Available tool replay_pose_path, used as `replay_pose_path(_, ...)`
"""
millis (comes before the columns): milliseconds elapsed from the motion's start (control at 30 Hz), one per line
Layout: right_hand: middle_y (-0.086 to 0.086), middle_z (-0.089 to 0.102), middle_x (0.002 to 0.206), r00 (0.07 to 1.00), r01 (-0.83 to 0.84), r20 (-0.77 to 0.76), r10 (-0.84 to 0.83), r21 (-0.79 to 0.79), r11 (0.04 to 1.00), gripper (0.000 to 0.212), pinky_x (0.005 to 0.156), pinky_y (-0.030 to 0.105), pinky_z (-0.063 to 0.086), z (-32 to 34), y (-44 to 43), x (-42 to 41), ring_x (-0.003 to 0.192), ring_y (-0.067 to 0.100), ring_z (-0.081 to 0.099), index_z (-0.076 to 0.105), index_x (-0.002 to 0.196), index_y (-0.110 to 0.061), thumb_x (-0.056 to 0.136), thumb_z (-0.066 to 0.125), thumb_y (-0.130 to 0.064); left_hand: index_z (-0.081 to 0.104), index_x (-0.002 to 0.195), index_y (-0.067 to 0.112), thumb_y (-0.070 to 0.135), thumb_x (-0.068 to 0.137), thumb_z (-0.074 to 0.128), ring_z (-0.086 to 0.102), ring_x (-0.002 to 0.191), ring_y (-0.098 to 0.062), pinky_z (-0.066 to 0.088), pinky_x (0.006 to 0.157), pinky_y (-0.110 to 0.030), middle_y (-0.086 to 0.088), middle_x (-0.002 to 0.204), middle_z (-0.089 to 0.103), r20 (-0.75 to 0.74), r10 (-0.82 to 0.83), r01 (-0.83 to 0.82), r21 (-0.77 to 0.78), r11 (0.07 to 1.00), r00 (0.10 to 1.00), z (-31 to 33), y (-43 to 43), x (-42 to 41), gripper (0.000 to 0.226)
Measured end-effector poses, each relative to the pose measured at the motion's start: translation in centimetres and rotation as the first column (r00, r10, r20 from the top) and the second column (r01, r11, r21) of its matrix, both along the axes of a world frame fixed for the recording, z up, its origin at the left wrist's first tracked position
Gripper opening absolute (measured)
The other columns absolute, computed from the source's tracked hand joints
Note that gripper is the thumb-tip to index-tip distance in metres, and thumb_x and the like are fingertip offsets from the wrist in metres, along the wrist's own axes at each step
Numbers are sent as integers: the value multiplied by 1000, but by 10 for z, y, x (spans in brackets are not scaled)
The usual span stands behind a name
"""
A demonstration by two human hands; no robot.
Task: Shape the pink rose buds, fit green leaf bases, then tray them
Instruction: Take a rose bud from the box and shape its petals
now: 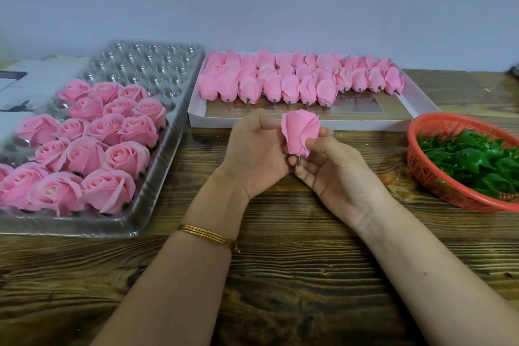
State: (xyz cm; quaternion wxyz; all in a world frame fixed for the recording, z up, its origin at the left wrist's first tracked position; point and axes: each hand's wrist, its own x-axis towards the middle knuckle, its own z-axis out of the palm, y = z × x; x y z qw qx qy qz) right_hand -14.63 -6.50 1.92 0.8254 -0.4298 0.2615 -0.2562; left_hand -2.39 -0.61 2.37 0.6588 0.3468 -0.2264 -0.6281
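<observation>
Between left grip (252,149) and right grip (331,169), pink rose bud (298,133) upright.

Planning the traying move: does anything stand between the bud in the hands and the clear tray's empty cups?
Nothing visible does. The bud, gripped by the left hand and right hand, hangs over the table; the empty cups lie beyond the finished roses.

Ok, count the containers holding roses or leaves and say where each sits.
3. The clear tray of shaped roses at left, the white box of unshaped buds at back centre, the red basket of green leaf bases at right. Nothing suggests a hidden one.
</observation>
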Motion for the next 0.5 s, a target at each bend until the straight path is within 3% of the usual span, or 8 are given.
replay_pose_path(100,15,65,83,1000,-7,-1,7,26,1000,26,63,20,52,0,0,1,65,15,62,77,65,-15,83,60,-7,39,136,-18,21,65,41,30,72,-24,29,64,-32,-19,119,29,2,12,-12,55,998,1000,0,-1,0,81)
replay_pose_path(167,14,67,82,1000,-15,5,14,39,999,16,62,20,53,0,0,2,64,16,63,77,66,-15,73,64,-12,45,129,-12,15,66,43,30,70,-23,29,64,-31,-16,117,24,47,29,-33,76,997,998,1,-1,-1,69)
replay_pose_path(367,13,71,79,998,-62,16,61,39,997,14,62,20,55,-3,-2,1,64,15,64,77,67,-16,69,63,-15,55,113,-5,17,73,51,33,68,-21,30,62,-30,-15,116,30,171,21,-34,76,997,985,2,0,-2,46)
replay_pose_path(500,14,70,79,999,-37,-1,37,18,999,13,62,21,56,-3,-3,1,65,17,66,77,67,-15,70,64,-14,63,104,1,16,87,48,34,67,-18,31,59,-27,-19,108,46,265,29,-60,112,992,964,-1,-3,-3,28)
